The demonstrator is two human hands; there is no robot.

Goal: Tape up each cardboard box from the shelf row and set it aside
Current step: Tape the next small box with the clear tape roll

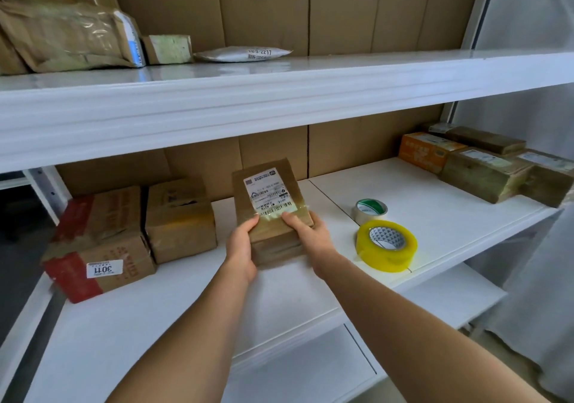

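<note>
A small brown cardboard box [269, 203] with a white shipping label on top sits mid-shelf, tilted up at its far end. My left hand [240, 247] grips its near left corner, thumb on top. My right hand [310, 236] grips its near right corner, thumb on the label's edge. To the right lie a large yellow tape roll [386, 246] and a smaller clear tape roll [370, 211] with a green-and-white core.
Left on the white shelf [186, 294] stand a red-and-brown box [99, 244] marked 3011 and a plain brown box [180, 219]. Several boxes [484, 166] are stacked at the far right. The upper shelf [279, 92] holds parcels and a grey mailer [243, 53].
</note>
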